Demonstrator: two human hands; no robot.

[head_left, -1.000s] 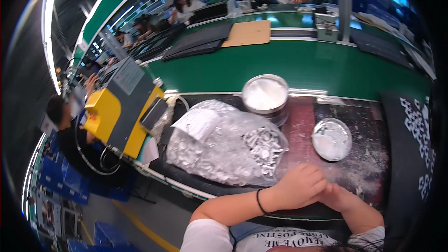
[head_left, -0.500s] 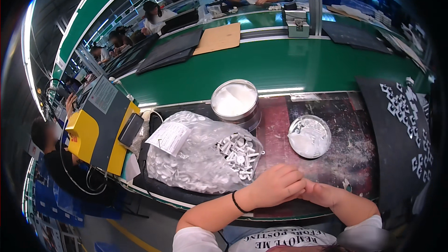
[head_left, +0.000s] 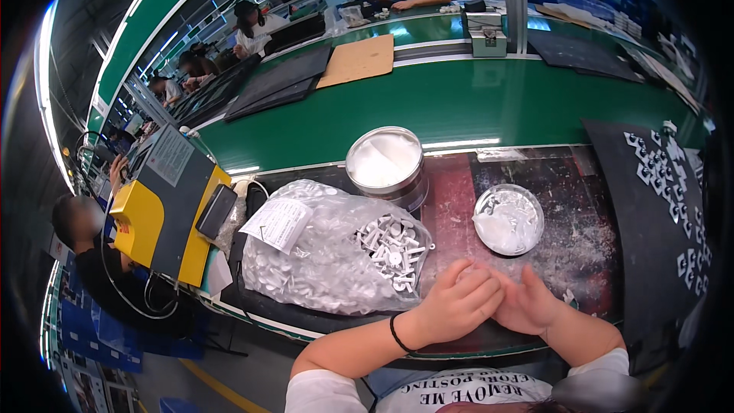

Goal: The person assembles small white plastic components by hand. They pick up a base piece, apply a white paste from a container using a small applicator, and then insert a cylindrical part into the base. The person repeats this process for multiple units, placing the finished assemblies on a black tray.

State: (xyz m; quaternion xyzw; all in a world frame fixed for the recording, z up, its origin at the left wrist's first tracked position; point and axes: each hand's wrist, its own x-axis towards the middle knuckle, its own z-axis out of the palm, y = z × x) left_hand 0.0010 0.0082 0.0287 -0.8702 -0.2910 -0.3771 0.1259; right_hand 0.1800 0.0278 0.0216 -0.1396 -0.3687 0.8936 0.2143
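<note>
Both my hands meet over the near edge of the worktable. My left hand (head_left: 461, 302), a black band at its wrist, is closed with its fingers curled; whatever it may hold is hidden. Against its fingers rests my right hand (head_left: 529, 302), open, thumb raised and apart, its other fingers partly behind the left. Just beyond them stands a shallow round dish (head_left: 527, 243) with translucent whitish paste. A clear plastic bag (head_left: 313, 271) lies left of my hands, its open mouth showing many white flat-headed pin-like parts (head_left: 394, 256). Behind the bag is a metal tin (head_left: 413, 195) of white paste.
At the right, a black board (head_left: 638, 252) carries rows of small white-and-black parts (head_left: 657, 172). A yellow-and-grey machine (head_left: 145, 222) stands at the left, with a person (head_left: 103, 260) beside it. Beyond the green bench top (head_left: 344, 118), other people sit working.
My right thumb has lifted away from the left hand's fingertips, and the right palm has turned more open. My left hand has shifted slightly up, fingers still curled.
</note>
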